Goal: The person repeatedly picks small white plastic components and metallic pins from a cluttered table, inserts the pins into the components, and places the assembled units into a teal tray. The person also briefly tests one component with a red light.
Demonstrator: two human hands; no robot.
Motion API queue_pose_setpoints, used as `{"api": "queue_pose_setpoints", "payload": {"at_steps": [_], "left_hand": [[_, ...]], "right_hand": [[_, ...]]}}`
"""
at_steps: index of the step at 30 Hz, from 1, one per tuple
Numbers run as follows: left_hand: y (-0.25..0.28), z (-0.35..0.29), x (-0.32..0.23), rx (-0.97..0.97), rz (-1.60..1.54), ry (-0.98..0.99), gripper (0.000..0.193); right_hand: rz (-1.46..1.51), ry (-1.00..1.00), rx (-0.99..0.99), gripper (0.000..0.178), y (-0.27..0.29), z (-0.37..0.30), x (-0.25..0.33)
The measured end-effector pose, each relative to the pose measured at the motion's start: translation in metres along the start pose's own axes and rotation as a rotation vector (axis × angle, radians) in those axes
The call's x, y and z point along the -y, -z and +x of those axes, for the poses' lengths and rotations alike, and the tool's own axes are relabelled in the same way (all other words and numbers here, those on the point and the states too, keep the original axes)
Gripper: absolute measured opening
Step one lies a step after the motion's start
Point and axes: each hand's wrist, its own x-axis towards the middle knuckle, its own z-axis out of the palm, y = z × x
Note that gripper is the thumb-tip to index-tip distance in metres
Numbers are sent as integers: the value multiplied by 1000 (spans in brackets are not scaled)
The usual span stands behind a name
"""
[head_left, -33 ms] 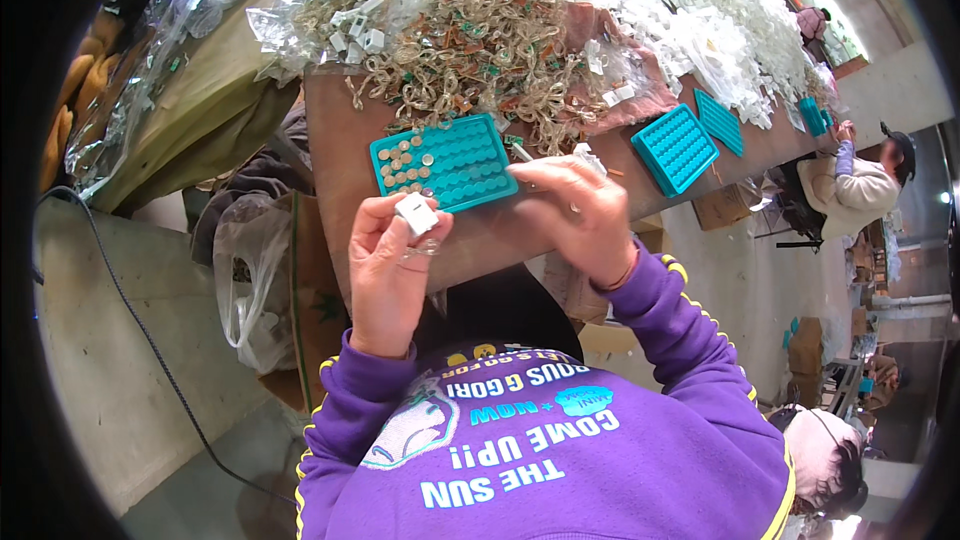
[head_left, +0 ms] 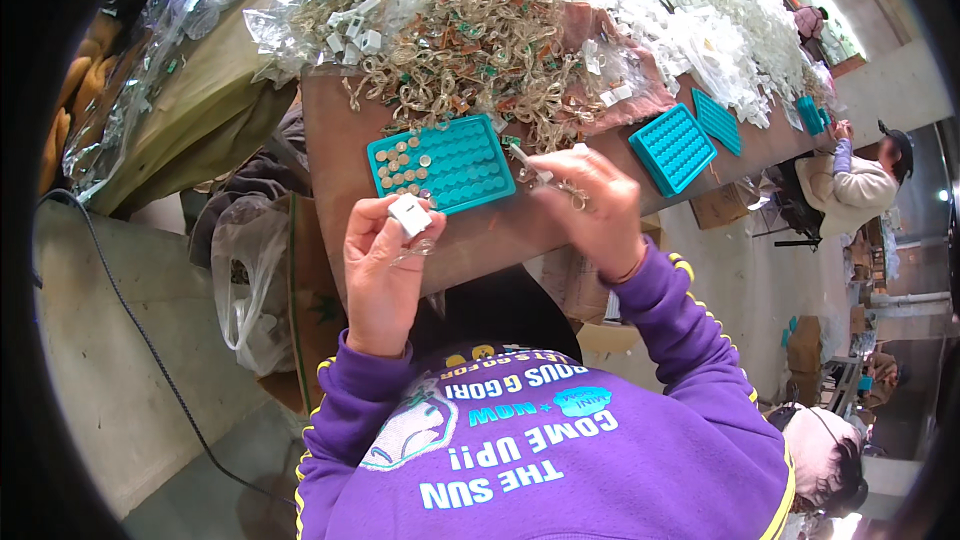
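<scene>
Wearing a purple long-sleeved sweatshirt (head_left: 560, 460), soft knit, filling the lower frame. Across the chest, printed lettering in white, light blue and yellow, plus a pale cartoon-like graphic (head_left: 410, 430) on the left side. Thin yellow piping along the sleeve seams, showing as short striped bands near the left cuff (head_left: 325, 368) and on the right forearm (head_left: 690, 270). Ribbed purple cuffs at both wrists. Bare left hand (head_left: 385, 265), bare right hand (head_left: 590, 205), no gloves, no rings visible.

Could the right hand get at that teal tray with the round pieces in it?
Probably yes: the right hand hovers beside the teal tray, nothing between them, though it already holds a thin clear piece.
</scene>
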Motion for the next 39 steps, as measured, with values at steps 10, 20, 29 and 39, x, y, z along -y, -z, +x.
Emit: {"api": "queue_pose_setpoints", "payload": {"at_steps": [10,20,29,39], "left_hand": [[18,7,1,-20,-138,-13,20],[16,8,0,-84,-121,3,20],[15,7,-3,26,-140,69,18],[13,8,-5,46,-140,100,22]], "right_hand": [[-738,-422,251,17,99,41,-182],[-398,-489,158,12,102,50,-181],[339,-196,377,12,20,66,-12],[265,189,370,19,-47,71,51]]}}
